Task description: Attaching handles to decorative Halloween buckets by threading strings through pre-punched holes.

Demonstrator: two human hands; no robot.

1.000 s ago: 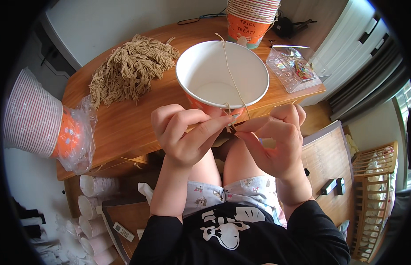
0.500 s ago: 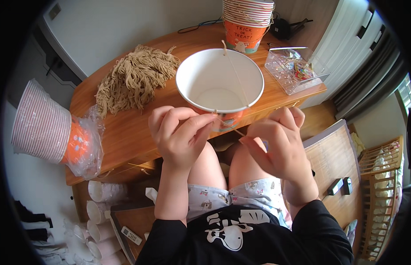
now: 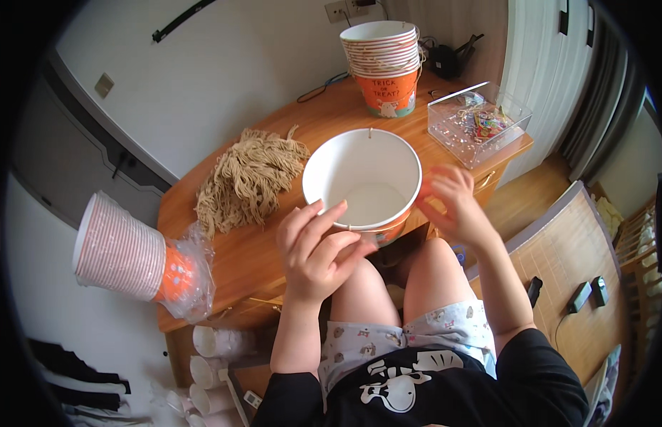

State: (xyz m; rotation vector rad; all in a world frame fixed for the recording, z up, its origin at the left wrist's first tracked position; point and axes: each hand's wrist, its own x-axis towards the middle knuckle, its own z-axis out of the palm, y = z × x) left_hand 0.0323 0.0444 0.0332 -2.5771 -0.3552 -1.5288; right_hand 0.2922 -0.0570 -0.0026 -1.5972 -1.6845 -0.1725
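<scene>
A paper bucket (image 3: pixel 370 186), white inside and orange outside, stands near the front edge of the table. Short ends of twine show at its far and near rim. My left hand (image 3: pixel 313 252) is at the near left rim, fingers spread, with nothing seen held in it. Beside the right rim is my right hand (image 3: pixel 452 199), blurred by motion, its thumb apart from the fingers. Whether its fingertips touch the bucket cannot be made out.
Left of the bucket lies a pile of tan twine (image 3: pixel 249 181). Nested orange buckets with twine handles (image 3: pixel 384 89) stand behind. A clear box (image 3: pixel 480 124) with small packets is at the right; a plastic-wrapped bucket stack (image 3: pixel 128 249) lies at the left table edge.
My hands have let go of the twine stretched between them and moved apart. The right one went to the bucket's right side. The view has shifted, so the scene sits lower.
</scene>
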